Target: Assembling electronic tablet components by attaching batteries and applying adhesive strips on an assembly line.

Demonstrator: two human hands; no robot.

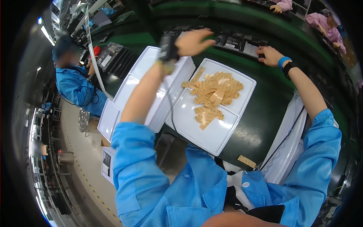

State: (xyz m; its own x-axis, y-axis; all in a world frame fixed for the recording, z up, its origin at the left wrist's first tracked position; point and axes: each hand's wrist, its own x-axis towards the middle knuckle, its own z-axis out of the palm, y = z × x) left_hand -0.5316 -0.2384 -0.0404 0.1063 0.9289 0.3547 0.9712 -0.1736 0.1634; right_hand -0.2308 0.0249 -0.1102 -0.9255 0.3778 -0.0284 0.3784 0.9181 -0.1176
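My left hand is stretched out over the far side of the bench, its fingers extended and slightly blurred, with nothing visible in it. Just to its right lies an opened laptop base, black, with boards and a silvery panel showing. At that base's right end my right hand is closed, the fingers curled over the edge. Nearer to me, a white plastic tray carries a loose pile of tan adhesive-backed strips. Neither hand touches the pile.
Stacked white trays stand left of the strip tray; more white plastic leans at the right. One tan strip lies near the bench's front edge. A co-worker in blue is beside stacked laptop parts. A dark cable hangs by my left arm.
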